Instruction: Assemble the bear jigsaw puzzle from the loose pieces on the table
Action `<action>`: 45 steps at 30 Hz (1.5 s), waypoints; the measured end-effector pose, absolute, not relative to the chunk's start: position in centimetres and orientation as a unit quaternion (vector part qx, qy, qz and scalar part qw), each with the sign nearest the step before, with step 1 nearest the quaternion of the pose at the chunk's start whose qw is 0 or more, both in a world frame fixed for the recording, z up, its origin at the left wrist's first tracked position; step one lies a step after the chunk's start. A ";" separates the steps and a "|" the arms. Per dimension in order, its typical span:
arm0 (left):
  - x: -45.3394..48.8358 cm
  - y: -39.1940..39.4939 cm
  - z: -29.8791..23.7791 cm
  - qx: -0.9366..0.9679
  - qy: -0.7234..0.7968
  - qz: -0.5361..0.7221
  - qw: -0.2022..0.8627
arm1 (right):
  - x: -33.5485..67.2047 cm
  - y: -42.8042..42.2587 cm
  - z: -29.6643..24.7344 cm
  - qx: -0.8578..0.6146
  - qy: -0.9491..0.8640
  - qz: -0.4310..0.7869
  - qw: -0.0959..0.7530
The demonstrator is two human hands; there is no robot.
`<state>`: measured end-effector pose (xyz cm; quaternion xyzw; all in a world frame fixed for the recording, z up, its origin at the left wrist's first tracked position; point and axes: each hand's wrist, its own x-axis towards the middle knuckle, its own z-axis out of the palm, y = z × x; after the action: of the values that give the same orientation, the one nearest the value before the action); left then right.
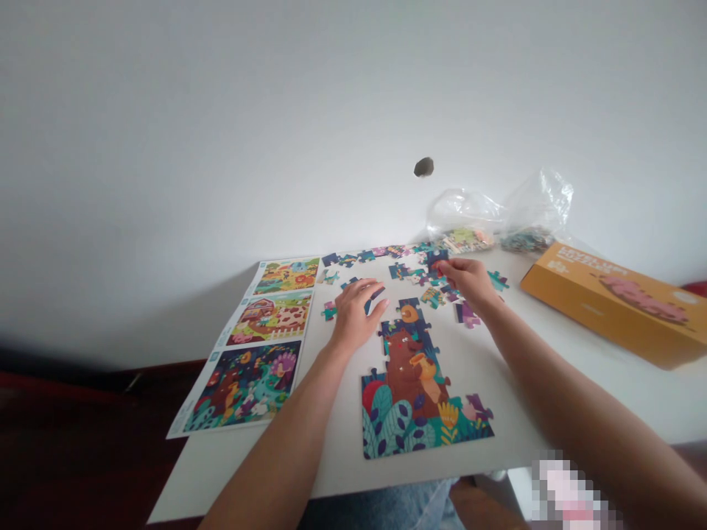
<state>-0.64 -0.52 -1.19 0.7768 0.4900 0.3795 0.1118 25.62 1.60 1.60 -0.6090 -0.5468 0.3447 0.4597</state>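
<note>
A partly joined jigsaw puzzle (409, 397) lies on the white table, showing a brown bear holding a yellow pot above leafy plants. My right hand (467, 282) pinches a dark blue puzzle piece (436, 258) with some red on it, among the loose pieces behind the joined part. Just left of the bear's top end, my left hand (356, 313) hovers with thumb and fingers apart. Dark pieces lie under and beside its fingers, partly hidden. Between my hands and around them are more loose pieces, such as a purple one (468, 314).
A reference sheet (251, 338) with three pictures lies at the table's left edge. At the back right, clear plastic bags (469, 221) hold more pieces against the white wall (221, 132). A yellow-orange box (613, 309) rests on the right side of the table.
</note>
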 end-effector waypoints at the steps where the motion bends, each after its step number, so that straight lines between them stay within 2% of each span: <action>1: -0.6 -0.4 -1.1 0.762 0.469 0.419 0.151 | 24.7 1.1 1.7 -0.560 -0.548 0.413 0.464; 3: -0.5 -0.3 -1.1 0.725 0.433 0.473 0.252 | 22.8 0.0 1.8 -0.485 -0.560 0.508 0.439; 6: -0.4 -0.3 -1.0 0.675 0.408 0.483 0.380 | 20.5 -1.5 1.8 -0.433 -0.593 0.569 0.369; 11: -0.7 -0.7 0.0 0.652 0.407 0.476 0.429 | 19.0 -2.8 1.9 -0.399 -0.619 0.603 0.307; 16: -1.3 -0.8 0.3 0.630 0.372 0.482 0.483 | 18.9 -2.7 1.9 -0.400 -0.594 0.625 0.311; 21: -1.5 -0.9 0.6 0.644 0.319 0.392 0.575 | 18.8 -2.4 1.6 -0.422 -0.576 0.592 0.373; 24: -1.3 -1.0 0.5 0.642 0.333 0.381 0.577 | 18.7 -2.4 1.6 -0.432 -0.558 0.585 0.400; 29: -1.1 -0.9 0.5 0.606 0.364 0.439 0.555 | 18.6 -2.6 1.9 -0.437 -0.564 0.593 0.374; 36: -1.2 -1.4 1.3 0.619 0.352 0.384 0.587 | 18.9 -2.6 1.5 -0.382 -0.682 0.512 0.355; 41: -1.5 -1.0 0.7 0.640 0.369 0.390 0.550 | 18.6 -2.9 1.0 -0.354 -0.758 0.447 0.317; 45: -1.7 -0.8 0.3 0.649 0.372 0.414 0.519 | 18.4 -3.2 1.0 -0.353 -0.771 0.425 0.318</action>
<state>-1.66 -0.79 0.29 0.6491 0.3716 0.4137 0.5192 18.40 -3.24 1.00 -0.3534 -0.7706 0.4246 0.3178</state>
